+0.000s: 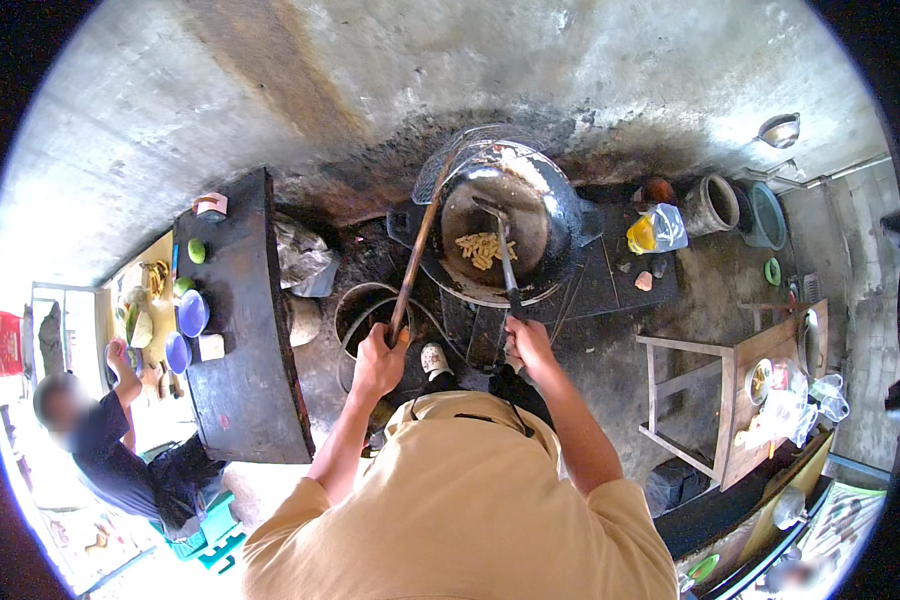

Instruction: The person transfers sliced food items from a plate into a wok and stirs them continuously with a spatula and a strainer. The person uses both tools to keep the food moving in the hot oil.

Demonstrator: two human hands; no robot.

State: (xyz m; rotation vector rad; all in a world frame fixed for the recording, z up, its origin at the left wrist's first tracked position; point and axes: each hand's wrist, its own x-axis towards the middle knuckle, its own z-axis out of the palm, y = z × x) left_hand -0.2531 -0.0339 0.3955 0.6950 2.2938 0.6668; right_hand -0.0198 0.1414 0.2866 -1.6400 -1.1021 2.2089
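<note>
A large dark wok stands in front of me, with a small heap of pale yellow food pieces on its bottom. My left hand is wrapped round the long wooden handle of a wire skimmer. The skimmer's mesh lies over the wok's far left rim, partly behind it. My right hand grips the dark handle of a metal spatula. Its shaft reaches into the wok, and its bent end lies beyond the food, against the inner surface.
Left stands a black table with purple bowls and green fruit; a person sits past it. At right are a bag of yellow liquid, buckets and a wooden table. A round metal bin stands by my feet.
</note>
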